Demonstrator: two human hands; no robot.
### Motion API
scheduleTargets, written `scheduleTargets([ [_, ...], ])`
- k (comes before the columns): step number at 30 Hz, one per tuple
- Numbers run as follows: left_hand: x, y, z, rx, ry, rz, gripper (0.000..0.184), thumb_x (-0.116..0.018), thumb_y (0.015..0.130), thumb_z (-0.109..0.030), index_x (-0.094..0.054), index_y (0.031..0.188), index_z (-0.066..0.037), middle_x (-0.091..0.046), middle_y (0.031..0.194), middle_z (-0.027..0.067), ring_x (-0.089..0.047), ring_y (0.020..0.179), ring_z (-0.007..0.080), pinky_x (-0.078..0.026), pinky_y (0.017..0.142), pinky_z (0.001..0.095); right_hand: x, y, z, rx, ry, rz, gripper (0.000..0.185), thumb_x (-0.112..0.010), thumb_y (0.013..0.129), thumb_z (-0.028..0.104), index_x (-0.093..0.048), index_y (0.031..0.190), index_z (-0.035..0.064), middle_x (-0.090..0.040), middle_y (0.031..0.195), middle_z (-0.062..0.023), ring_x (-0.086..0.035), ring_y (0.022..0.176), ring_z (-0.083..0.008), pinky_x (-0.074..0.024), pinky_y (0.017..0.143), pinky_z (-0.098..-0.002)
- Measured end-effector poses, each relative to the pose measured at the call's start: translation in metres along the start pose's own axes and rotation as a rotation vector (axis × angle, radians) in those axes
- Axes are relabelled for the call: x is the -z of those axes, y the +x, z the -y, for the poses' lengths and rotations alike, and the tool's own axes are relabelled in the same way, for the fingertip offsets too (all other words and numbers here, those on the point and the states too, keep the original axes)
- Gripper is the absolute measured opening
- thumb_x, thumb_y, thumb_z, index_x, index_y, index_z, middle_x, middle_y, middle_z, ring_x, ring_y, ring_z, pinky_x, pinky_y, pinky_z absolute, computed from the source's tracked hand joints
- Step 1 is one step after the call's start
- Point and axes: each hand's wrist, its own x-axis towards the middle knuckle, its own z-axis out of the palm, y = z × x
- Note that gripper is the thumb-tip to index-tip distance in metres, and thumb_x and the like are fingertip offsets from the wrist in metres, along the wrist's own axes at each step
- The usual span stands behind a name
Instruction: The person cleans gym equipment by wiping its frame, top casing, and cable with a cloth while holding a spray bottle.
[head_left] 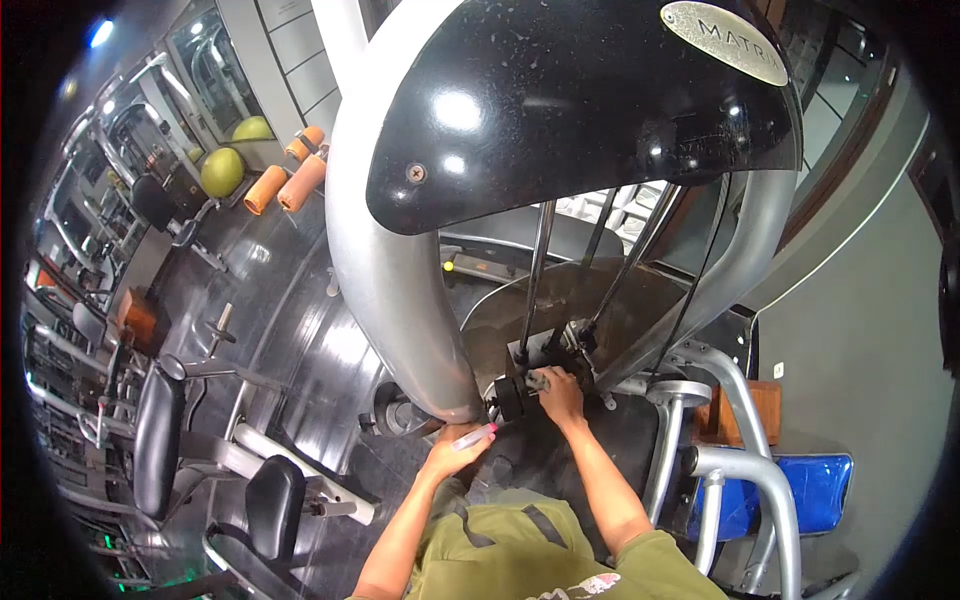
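My left hand [452, 455] is closed around a small translucent bottle [470, 438] with a pink tip, just below the foot of the thick silver frame tube [400, 310]. My right hand [562, 398] reaches in at the weight machine's lower part, fingers closed on a small greyish cloth [540, 381]. The cloth is close to a black block-shaped part [509, 398] between my hands. Dark guide rods [537, 270] run up from there behind the black cover [580, 110] with its oval badge.
Left stand machines with black pads [158, 440] and orange foam rollers [266, 189]. A green exercise ball [222, 172] sits farther back. To the right are silver tubes [745, 465], a blue pad [815, 497], a wooden box [762, 412] and a grey wall [850, 350].
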Motion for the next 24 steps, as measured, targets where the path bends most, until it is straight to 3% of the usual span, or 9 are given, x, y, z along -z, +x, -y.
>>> scheduleTargets([
  [2, 0.000, 0.000, 0.000, 0.010, 0.005, 0.008, 0.026, -0.070, 0.092, -0.032, -0.075, 0.101, -0.008, -0.071, 0.082, 0.0163, -0.070, 0.075, 0.0318, -0.053, 0.070, 0.0412, -0.006, -0.003, 0.005, 0.019, -0.049, 0.100, 0.032, -0.066, 0.086, 0.016, -0.070, 0.118, 0.0203, -0.067, 0.117, -0.0074, -0.063, 0.111, -0.0354, -0.0524, 0.094, -0.0462],
  [6, -0.003, 0.001, 0.007, 0.006, -0.024, -0.001, 0.026, -0.069, 0.092, -0.032, -0.075, 0.101, -0.009, -0.071, 0.082, 0.0163, -0.070, 0.075, 0.0329, -0.053, 0.070, 0.0419, -0.005, -0.012, -0.003, -0.071, -0.063, 0.094, 0.033, -0.064, 0.087, 0.019, -0.069, 0.120, 0.0211, -0.068, 0.119, -0.0064, -0.063, 0.112, -0.0352, -0.0526, 0.094, -0.0462],
  [12, 0.000, 0.002, 0.009, -0.041, -0.024, 0.032, 0.027, -0.069, 0.093, -0.035, -0.073, 0.098, -0.009, -0.070, 0.082, 0.0158, -0.069, 0.076, 0.0348, -0.053, 0.069, 0.0430, 0.003, -0.009, -0.030, -0.276, -0.070, 0.065, 0.028, -0.062, 0.088, 0.019, -0.072, 0.114, 0.0187, -0.073, 0.111, -0.0121, -0.067, 0.107, -0.0376, -0.0530, 0.090, -0.0487],
  [16, 0.001, 0.001, 0.013, -0.026, -0.020, 0.057, 0.030, -0.068, 0.093, -0.037, -0.072, 0.102, -0.009, -0.071, 0.084, 0.0147, -0.069, 0.076, 0.0320, -0.053, 0.071, 0.0416, 0.005, -0.007, -0.040, -0.256, 0.099, -0.039, 0.034, -0.070, 0.086, 0.024, -0.072, 0.118, 0.0140, -0.074, 0.107, -0.0154, -0.069, 0.104, -0.0365, -0.0530, 0.088, -0.0437],
  [19, 0.002, 0.000, 0.010, 0.009, -0.127, 0.084, 0.033, -0.067, 0.095, -0.039, -0.072, 0.105, -0.009, -0.071, 0.087, 0.0134, -0.069, 0.078, 0.0276, -0.053, 0.074, 0.0399, 0.022, -0.001, -0.032, -0.140, 0.339, 0.039, 0.045, -0.073, 0.086, 0.030, -0.068, 0.124, 0.0066, -0.071, 0.116, -0.0178, -0.068, 0.110, -0.0335, -0.0507, 0.093, -0.0402],
  [22, 0.007, -0.003, 0.000, 0.091, -0.101, 0.096, 0.036, -0.065, 0.096, -0.042, -0.072, 0.107, -0.008, -0.072, 0.089, 0.0125, -0.069, 0.081, 0.0254, -0.053, 0.076, 0.0395, 0.052, -0.002, 0.013, -0.174, 0.538, 0.018, 0.048, -0.072, 0.087, 0.031, -0.066, 0.125, 0.0026, -0.071, 0.117, -0.0150, -0.067, 0.109, -0.0278, -0.0492, 0.093, -0.0375],
  [24, 0.012, -0.012, -0.013, 0.073, -0.164, 0.064, 0.032, -0.069, 0.095, -0.037, -0.072, 0.100, -0.006, -0.070, 0.083, 0.0091, -0.066, 0.075, 0.0198, -0.052, 0.071, 0.0353, 0.067, -0.003, 0.036, -0.179, 0.607, 0.015, 0.052, -0.070, 0.088, 0.032, -0.064, 0.127, -0.0013, -0.070, 0.119, -0.0132, -0.064, 0.110, -0.0230, -0.0469, 0.097, -0.0349],
])
